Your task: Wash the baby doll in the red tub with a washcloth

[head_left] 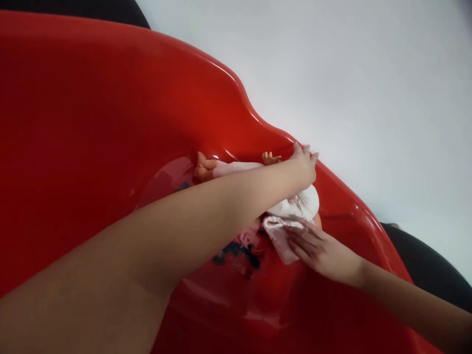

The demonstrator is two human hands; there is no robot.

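Nearest the camera, the person's left forearm sweeps in from the lower left and fills much of that corner, reaching across to the centre right of the frame. Under it, a glossy red plastic baby bathtub spans most of the picture, its curved rim running diagonally from the upper left toward the lower right. A pale grey expanse lies beyond the rim at the upper right, and a black object shows past the tub at the right edge. The right forearm enters from the right edge, lower down.

A baby doll lies inside the tub, right of centre, close against the far wall, its feet toward the left of the frame. Its head is hidden behind the hands and cloth. The left grip sits over the doll's upper body, fingertips reaching the tub rim, though how firmly it holds can't be told. The right grip lies with fingers spread over a pinkish-white washcloth, pressing it against the doll's top end — closed round it or merely flat on it, the picture doesn't settle.

As things lie, the white romper is on the doll, covering its body and legs — only the bare feet and one small hand show. A dark printed decal marks the tub floor below the cloth. Whether there is water in the tub can't be told.
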